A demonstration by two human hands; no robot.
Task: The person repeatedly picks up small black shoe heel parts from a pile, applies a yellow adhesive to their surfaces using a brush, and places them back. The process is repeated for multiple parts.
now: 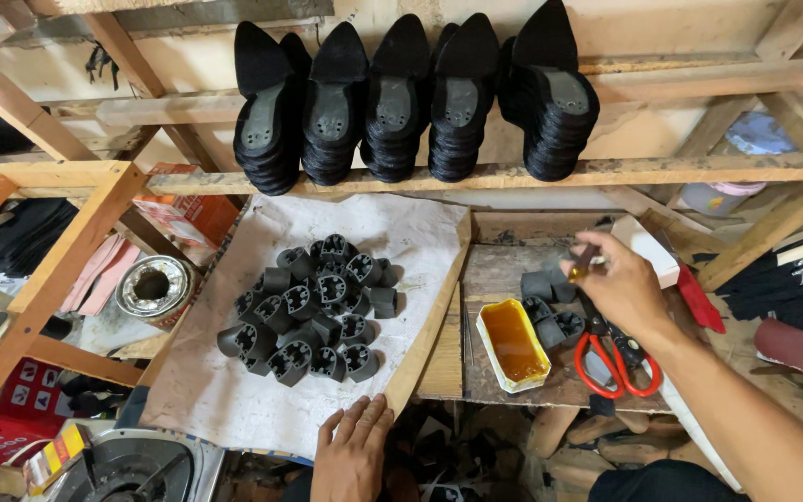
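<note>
A person sits at a cluttered wooden workbench in a shoemaker's workshop. The landmark is a small yellow tray of amber glue near the bench's front edge. Just right of the tray, a few loose black plastic heel blocks lie beside red-handled scissors. Above those blocks, the right hand pinches a small brush, fingers closed narrowly around its handle. Left of the tray, a board covered in white paper carries a large pile of the same heel blocks. The left hand rests flat and open on that board's near edge, holding nothing. Well behind the tray, a shelf holds stacked black soles. The work looks to be gluing heels; the next move likely calls for dipping the brush, then steadying one block.
</note>
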